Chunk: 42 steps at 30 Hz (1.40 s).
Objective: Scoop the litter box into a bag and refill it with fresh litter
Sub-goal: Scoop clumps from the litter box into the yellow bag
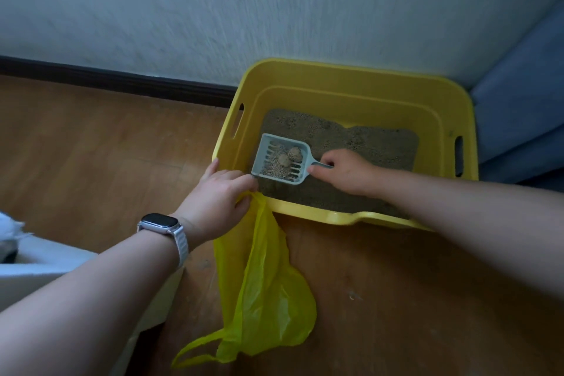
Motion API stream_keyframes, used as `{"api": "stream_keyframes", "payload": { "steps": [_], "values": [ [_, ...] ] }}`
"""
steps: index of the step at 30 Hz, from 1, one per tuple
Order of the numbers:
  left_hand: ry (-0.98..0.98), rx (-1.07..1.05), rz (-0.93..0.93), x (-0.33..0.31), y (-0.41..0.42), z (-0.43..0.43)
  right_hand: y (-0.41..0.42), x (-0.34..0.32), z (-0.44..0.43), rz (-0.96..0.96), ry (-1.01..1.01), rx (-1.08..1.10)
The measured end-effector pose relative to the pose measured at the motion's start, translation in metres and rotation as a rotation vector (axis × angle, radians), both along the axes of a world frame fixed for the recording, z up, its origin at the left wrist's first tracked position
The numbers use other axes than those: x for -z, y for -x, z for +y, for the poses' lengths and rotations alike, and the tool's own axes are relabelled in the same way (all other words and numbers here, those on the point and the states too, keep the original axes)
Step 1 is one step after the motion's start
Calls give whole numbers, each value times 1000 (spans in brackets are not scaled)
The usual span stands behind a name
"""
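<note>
- White soft object [12, 232]: lies at the far left edge, on a pale surface; too blurred to identify.
- Silver smartwatch with a white band [161, 224]: worn on the left wrist.
- Left hand [218, 192]: placed at the near left corner of the box. The fingers are curled and pinch the top edge of the bag; the fingertips reach the box rim.
- Translucent yellow plastic bag [262, 287]: hangs from the left hand, outside the near wall of the box. Its lower part and one handle loop lie on the brown wooden floor [91, 146].
- Pale blue slotted plastic scoop [280, 159]: sits between the two hands, above the litter, just right of the left fingertips. It carries two round clumps [290, 156] and loose grains.
- Rectangular yellow plastic litter box [360, 91]: stands on the floor against the white wall [274, 3]. Grey-brown granular litter [366, 137] covers its base.
- Right hand [345, 171]: inside the box, closed around the scoop handle, index finger apparently extended along it.
- Blue upholstered item [525, 107]: at the right, beside the box.
</note>
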<state>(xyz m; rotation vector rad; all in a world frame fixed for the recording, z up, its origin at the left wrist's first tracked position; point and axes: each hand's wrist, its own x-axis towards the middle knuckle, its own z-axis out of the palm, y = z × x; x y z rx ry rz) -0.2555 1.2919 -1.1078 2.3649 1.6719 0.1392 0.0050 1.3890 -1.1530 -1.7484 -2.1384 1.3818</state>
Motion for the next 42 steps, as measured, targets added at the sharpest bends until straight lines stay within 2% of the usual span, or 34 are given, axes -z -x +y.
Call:
{"api": "stream_keyframes", "payload": {
  "steps": [9, 18, 26, 35, 42],
  "values": [
    [-10, 135, 58, -5, 11, -3, -42, -27, -15, -83, -35, 122],
    [-18, 117, 105, -1, 7, -3, -53, -35, -27, -95, -59, 218],
    [-2, 87, 176, -6, -7, -4, -54, -50, -41, -128, -100, 182],
    [40, 106, 105, -9, 2, 3, -36, -90, -81, -145, -151, -75],
    [88, 83, 70, -9, 6, 14, 18, -115, -113, -291, -151, -473]
  ]
}}
